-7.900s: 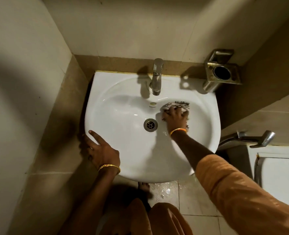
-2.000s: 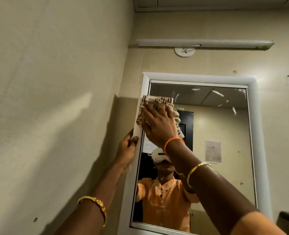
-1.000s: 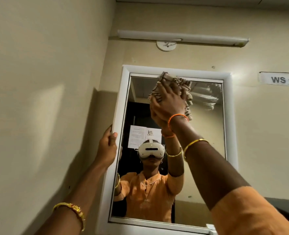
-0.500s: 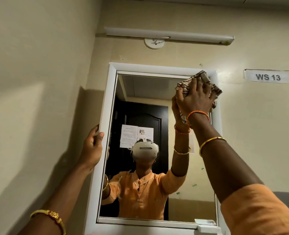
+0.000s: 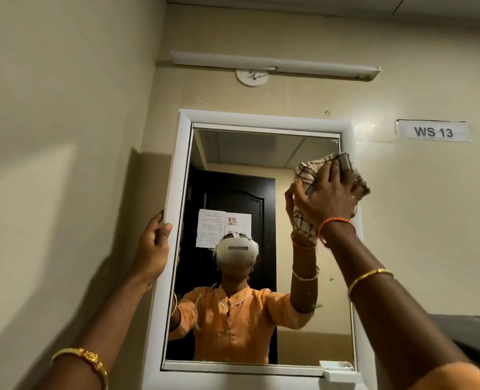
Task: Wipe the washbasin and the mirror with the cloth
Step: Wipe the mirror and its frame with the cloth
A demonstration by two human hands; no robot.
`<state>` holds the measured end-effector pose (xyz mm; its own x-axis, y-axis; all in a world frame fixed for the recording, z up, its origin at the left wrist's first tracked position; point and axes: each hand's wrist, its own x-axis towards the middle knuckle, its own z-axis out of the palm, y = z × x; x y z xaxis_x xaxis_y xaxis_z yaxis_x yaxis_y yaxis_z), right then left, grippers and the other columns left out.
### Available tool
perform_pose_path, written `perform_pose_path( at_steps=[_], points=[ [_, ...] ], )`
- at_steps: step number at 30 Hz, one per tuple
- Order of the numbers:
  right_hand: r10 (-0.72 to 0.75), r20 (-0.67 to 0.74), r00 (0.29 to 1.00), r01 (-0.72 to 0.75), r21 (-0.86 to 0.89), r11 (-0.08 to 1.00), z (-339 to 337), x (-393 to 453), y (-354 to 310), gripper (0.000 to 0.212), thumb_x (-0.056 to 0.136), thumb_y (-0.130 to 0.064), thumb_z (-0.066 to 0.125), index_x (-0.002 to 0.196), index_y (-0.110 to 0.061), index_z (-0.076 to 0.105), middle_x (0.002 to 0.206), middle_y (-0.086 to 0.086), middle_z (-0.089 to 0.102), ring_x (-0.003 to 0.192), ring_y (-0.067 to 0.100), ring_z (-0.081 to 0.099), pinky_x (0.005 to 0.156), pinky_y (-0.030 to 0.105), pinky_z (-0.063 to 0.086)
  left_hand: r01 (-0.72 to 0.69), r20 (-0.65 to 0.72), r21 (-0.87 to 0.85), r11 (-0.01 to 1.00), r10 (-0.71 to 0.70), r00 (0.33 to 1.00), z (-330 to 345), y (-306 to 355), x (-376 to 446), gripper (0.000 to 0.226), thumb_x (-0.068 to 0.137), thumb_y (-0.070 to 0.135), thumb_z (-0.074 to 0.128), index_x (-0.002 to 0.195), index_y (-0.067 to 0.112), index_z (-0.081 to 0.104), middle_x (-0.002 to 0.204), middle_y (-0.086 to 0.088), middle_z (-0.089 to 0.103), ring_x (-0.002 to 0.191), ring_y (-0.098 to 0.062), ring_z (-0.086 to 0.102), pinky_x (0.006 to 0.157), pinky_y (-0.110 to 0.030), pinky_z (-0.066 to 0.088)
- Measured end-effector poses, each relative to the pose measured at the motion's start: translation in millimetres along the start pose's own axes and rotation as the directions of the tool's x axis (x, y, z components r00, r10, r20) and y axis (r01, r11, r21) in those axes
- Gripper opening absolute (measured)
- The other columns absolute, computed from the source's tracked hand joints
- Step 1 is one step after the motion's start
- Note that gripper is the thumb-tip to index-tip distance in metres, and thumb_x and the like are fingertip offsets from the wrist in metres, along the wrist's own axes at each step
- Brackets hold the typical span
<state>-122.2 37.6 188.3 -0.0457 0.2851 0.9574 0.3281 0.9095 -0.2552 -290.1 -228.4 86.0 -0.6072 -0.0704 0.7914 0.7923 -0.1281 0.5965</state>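
Observation:
A white-framed mirror hangs on the cream wall ahead of me. My right hand presses a bunched brown-and-white checked cloth against the glass and frame at the mirror's upper right edge, fingers spread and curled over the cloth. My left hand grips the left side of the mirror frame, thumb on its front. The washbasin is out of view below. The glass reflects a person in an orange top wearing a headset.
A tube light runs along the wall above the mirror. A label reading WS 13 is stuck to the wall at the right. A side wall stands close on the left. A dark grey object sits at the lower right.
My right hand has swept the cloth from the mirror's upper left across the top to the right edge, then slightly downward. My left hand keeps its grip on the left frame.

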Motion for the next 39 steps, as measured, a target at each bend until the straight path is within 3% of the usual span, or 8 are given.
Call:
perform_pose_path(
  at_steps=[9,15,21,24,28,34,36,39],
  points=[
    [0.003,-0.022,1.000,-0.001,0.073,0.997,-0.2,33.9,6.7,0.078,0.080,-0.062,0.033,0.142,-0.015,0.036,0.152,0.005,0.033,0.137,0.035,0.023,0.109,0.057,0.013,0.039,0.034,-0.023,0.999,-0.038,0.999,-0.5,2.5,-3.9,0.039,0.099,0.030,0.039,0.138,0.027,0.039,0.130,-0.037,0.048,0.120,-0.058,0.043,0.101,-0.068,0.035],
    [0.099,-0.170,0.980,-0.070,0.168,0.983,29.7,-53.2,27.1,0.073,0.077,-0.065,0.037,0.136,-0.024,0.046,0.149,-0.004,0.040,0.138,0.028,0.028,0.102,0.037,0.012,0.056,0.029,-0.020,0.998,-0.055,0.998,-1.3,7.9,-9.2,0.042,0.098,0.030,0.041,0.140,0.028,0.038,0.133,-0.033,0.048,0.123,-0.054,0.043,0.102,-0.066,0.036],
    [0.097,-0.178,0.979,-0.051,0.249,0.967,33.3,-26.8,17.0,0.070,0.073,-0.062,0.046,0.134,-0.028,0.052,0.153,-0.005,0.035,0.147,0.028,0.003,0.112,0.059,-0.002,0.079,0.055,-0.055,0.995,-0.076,0.996,-7.5,11.7,-10.1,0.043,0.097,0.029,0.044,0.140,0.031,0.038,0.140,-0.013,0.050,0.128,-0.036,0.047,0.108,-0.056,0.037],
    [0.073,-0.166,0.983,-0.018,0.310,0.950,34.1,-9.9,-5.2,0.066,0.073,-0.059,0.050,0.131,-0.028,0.055,0.156,-0.003,0.026,0.147,0.031,0.006,0.112,0.058,-0.002,0.086,0.065,-0.098,0.991,-0.080,0.995,-7.4,7.4,-9.4,0.039,0.096,0.033,0.045,0.135,0.040,0.041,0.138,-0.026,0.047,0.128,-0.049,0.042,0.104,-0.065,0.034],
    [-0.020,-0.150,0.988,0.074,0.362,0.929,32.6,-5.1,-58.0,0.061,0.071,-0.050,0.054,0.128,-0.028,0.057,0.156,0.002,0.028,0.145,0.038,0.012,0.113,0.057,0.007,0.094,0.056,-0.109,0.990,-0.088,0.995,-5.6,3.1,-8.5,0.036,0.096,0.035,0.045,0.132,0.041,0.043,0.135,-0.032,0.046,0.126,-0.055,0.040,0.102,-0.069,0.033],
    [-0.372,-0.087,0.924,0.376,0.378,0.846,35.5,-26.4,-91.8,0.057,0.072,-0.035,0.060,0.129,-0.029,0.055,0.154,0.001,0.032,0.145,0.033,0.017,0.115,0.053,0.009,0.067,0.026,-0.098,0.993,-0.065,0.998,-7.7,9.5,-12.6,0.040,0.097,0.027,0.046,0.137,0.030,0.044,0.132,-0.025,0.053,0.122,-0.046,0.049,0.103,-0.061,0.040],
    [-0.327,-0.136,0.935,0.354,0.356,0.865,37.8,-21.0,-65.8,0.057,0.074,-0.037,0.059,0.130,-0.028,0.055,0.152,0.001,0.036,0.143,0.032,0.023,0.113,0.049,0.015,0.052,0.019,-0.095,0.994,-0.051,0.999,-7.5,11.6,-13.5,0.040,0.097,0.024,0.046,0.137,0.027,0.045,0.131,-0.022,0.055,0.121,-0.043,0.052,0.103,-0.058,0.041],
    [-0.079,-0.186,0.979,0.146,0.381,0.913,36.9,-13.7,-19.2,0.067,0.071,-0.049,0.041,0.132,-0.026,0.054,0.153,0.002,0.033,0.143,0.031,0.023,0.112,0.047,0.013,0.032,0.013,-0.104,0.994,-0.031,0.999,-4.9,15.2,-17.3,0.040,0.097,0.020,0.045,0.137,0.022,0.045,0.134,-0.010,0.055,0.121,-0.029,0.054,0.107,-0.046,0.041]
  ],
)
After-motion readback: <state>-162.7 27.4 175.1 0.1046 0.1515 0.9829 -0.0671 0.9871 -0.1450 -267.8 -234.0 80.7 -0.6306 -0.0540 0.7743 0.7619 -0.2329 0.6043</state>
